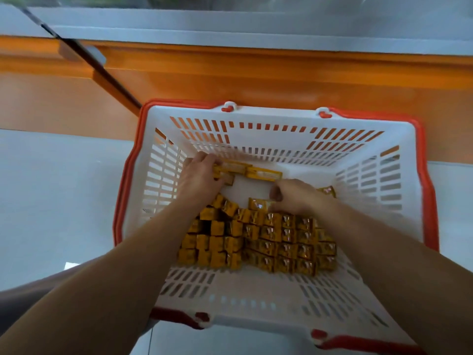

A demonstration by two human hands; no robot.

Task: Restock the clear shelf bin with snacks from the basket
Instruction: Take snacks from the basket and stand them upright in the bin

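risk note: left hand (202,176) grips the left end of a loose row of packets (256,171) at the far side of the basket (256,115). nothing binds the row, so i judge its free right end may sag and shed packets on the lift. right hand (297,197) is curled over a single packet (257,204) at the far edge of the stacked snacks (271,242), seemingly pinching it; dragging it could topple neighbouring columns. clear shelf bin not in view, so the carry path is unknown to me. snacks: small glossy yellow-orange wrappers, stood in tight rows over the near half of the basket floor, left columns more disordered. basket sits before an orange cabinet (256,80).
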